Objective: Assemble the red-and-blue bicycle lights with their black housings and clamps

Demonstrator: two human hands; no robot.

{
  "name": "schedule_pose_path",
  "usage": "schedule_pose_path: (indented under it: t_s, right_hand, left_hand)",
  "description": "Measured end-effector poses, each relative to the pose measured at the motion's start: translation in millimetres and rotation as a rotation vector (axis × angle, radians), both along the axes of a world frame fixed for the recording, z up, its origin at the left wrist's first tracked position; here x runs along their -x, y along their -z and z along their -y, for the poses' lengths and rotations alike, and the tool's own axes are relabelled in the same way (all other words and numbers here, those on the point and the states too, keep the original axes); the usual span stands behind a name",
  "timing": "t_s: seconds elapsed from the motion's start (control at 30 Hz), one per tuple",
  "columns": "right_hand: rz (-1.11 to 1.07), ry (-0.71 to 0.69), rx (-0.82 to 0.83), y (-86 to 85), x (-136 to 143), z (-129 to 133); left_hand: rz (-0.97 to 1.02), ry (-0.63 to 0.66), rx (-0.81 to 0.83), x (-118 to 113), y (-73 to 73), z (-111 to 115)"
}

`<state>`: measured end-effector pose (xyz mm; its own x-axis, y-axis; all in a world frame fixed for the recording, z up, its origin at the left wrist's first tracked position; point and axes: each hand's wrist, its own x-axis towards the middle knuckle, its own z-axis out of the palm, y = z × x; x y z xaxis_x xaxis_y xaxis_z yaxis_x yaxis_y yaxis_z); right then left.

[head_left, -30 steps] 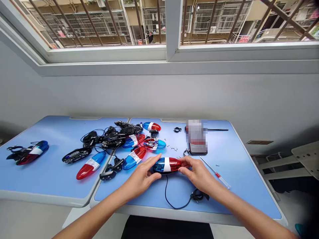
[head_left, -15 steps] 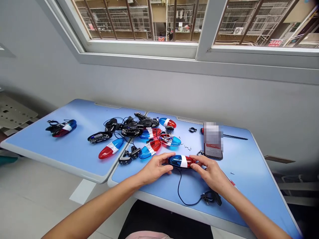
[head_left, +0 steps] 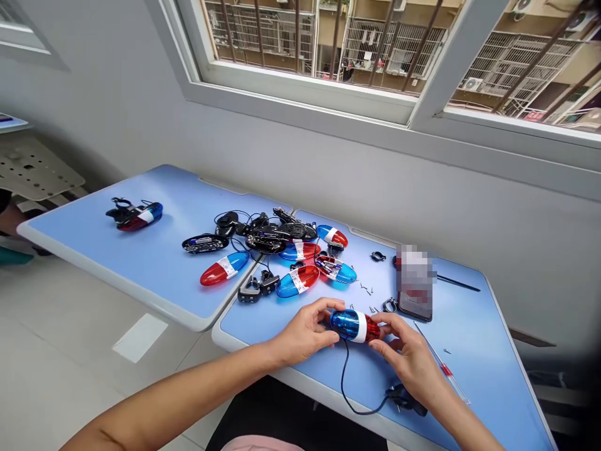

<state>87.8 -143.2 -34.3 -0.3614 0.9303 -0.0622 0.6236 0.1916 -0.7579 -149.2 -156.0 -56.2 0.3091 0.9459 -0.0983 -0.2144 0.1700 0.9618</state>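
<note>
Between my two hands is a bicycle siren light (head_left: 355,326) with a blue end, a white middle band and a red end. My left hand (head_left: 312,332) grips its blue end between thumb and fingers. Around the red end, my right hand (head_left: 404,347) closes with thumb and fingertips. A black cable (head_left: 345,382) runs from the light down to a black clamp piece (head_left: 404,399), partly hidden under my right forearm. Just beyond the light lie several small screws (head_left: 367,289) and a black ring clamp (head_left: 389,305).
Red-and-blue covers (head_left: 298,281) and black siren bases (head_left: 267,241) with cables lie heaped at centre-left. Another siren light (head_left: 139,216) sits on the left table (head_left: 113,257). A phone (head_left: 416,288) rests on a screwdriver (head_left: 457,282); a thin red-and-clear screwdriver (head_left: 444,366) lies to the right.
The view has turned, so the scene sits differently in the picture. My hands keep hold of the siren light, which is now tilted with more of its cover top showing.
</note>
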Motion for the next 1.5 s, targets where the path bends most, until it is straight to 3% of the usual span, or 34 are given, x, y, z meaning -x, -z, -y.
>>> schedule_pose_path:
  t_s: [0.27,0.47,0.67,0.9,1.13,1.27,1.43,1.5]
  right_hand:
    - [-0.009,0.003,-0.013,1.2,3.8,0.4]
    - [-0.010,0.031,0.059,-3.0,6.1,3.3]
    - [-0.096,0.004,-0.062,-3.0,7.7,5.5]
    - [-0.622,0.149,0.385,-5.8,13.9,15.9]
    - [-0.718,0.208,0.473,-20.5,18.8,22.8]
    - [-0.701,0.233,0.398,-19.1,17.7,26.0]
    - [-0.701,0.268,0.364,-14.1,16.8,32.0]
    - [-0.730,0.251,0.346,-13.4,16.9,34.0]
  left_hand:
    - [-0.088,-0.047,-0.204,2.8,-1.0,6.2]
    - [-0.062,-0.024,-0.202,6.3,-0.4,8.6]
    - [-0.133,-0.010,-0.110,10.0,-0.1,12.1]
    - [0.030,0.091,0.227,20.4,-5.3,3.4]
    - [0.059,0.100,0.421,27.2,-12.8,-2.4]
    - [0.033,0.061,0.302,24.7,-8.6,-0.2]
    - [-0.075,-0.038,-0.157,20.2,-2.0,7.2]
    - [-0.118,-0.050,-0.260,19.0,-0.2,11.1]
